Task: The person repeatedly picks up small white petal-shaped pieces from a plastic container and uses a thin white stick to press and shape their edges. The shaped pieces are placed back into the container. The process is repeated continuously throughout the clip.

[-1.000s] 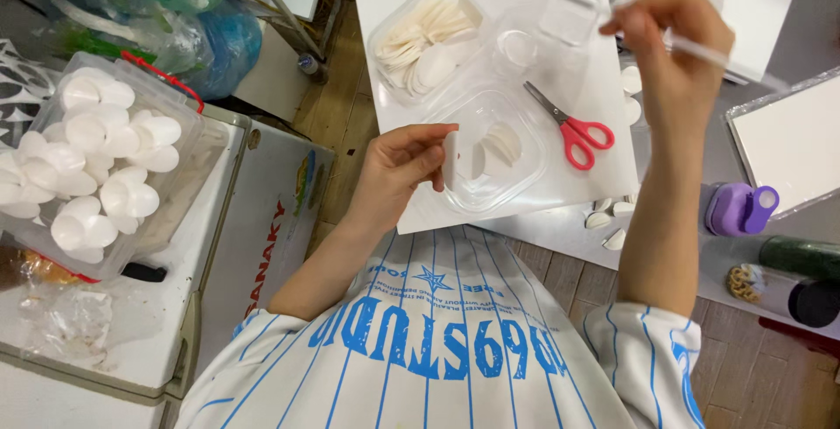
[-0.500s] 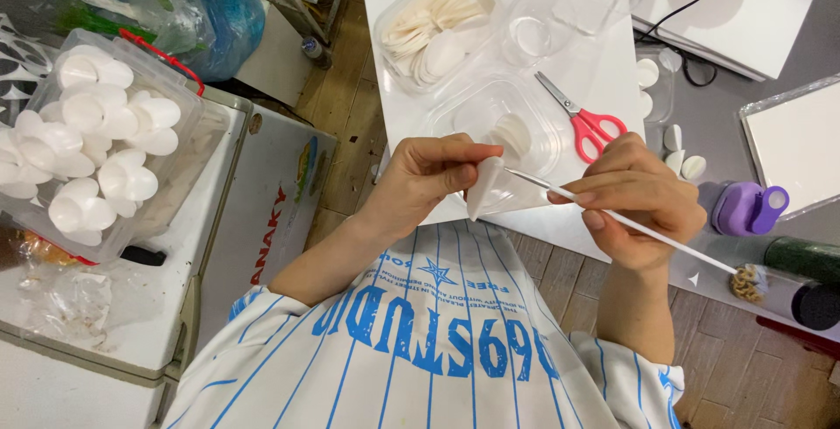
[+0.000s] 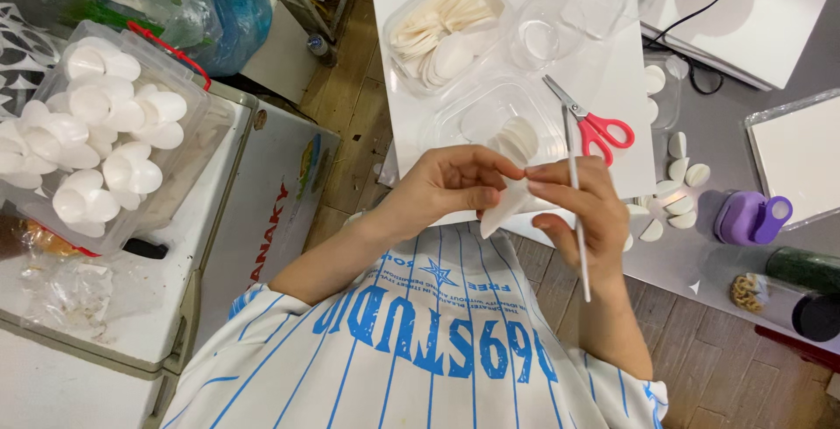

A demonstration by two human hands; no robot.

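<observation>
We hold a white petal-shaped piece (image 3: 503, 210) between both hands, just above the near edge of the white board (image 3: 612, 70) that lies on the bench (image 3: 726, 263). Our left hand (image 3: 446, 188) is closed on the piece, thumb and fingertips pinching its upper left edge. Our right hand (image 3: 582, 210) is closed as well: its fingertips meet the piece at the upper right, and the same hand grips a thin white stick (image 3: 576, 206) that runs nearly upright across the fingers (its lower end reaches past the wrist).

Just beyond the hands, on the board, stands a clear plastic tub (image 3: 490, 118) with a few white petals inside. Red-handled scissors (image 3: 595, 123) lie beside it to the right. Further back, a second clear tub (image 3: 442, 31) holds a stack of white petals. Loose white petals (image 3: 678, 188) lie on the grey bench to the right of the board, near a purple punch (image 3: 748, 217). Far left, a large clear box (image 3: 105, 132) contains finished white flower shapes.
</observation>
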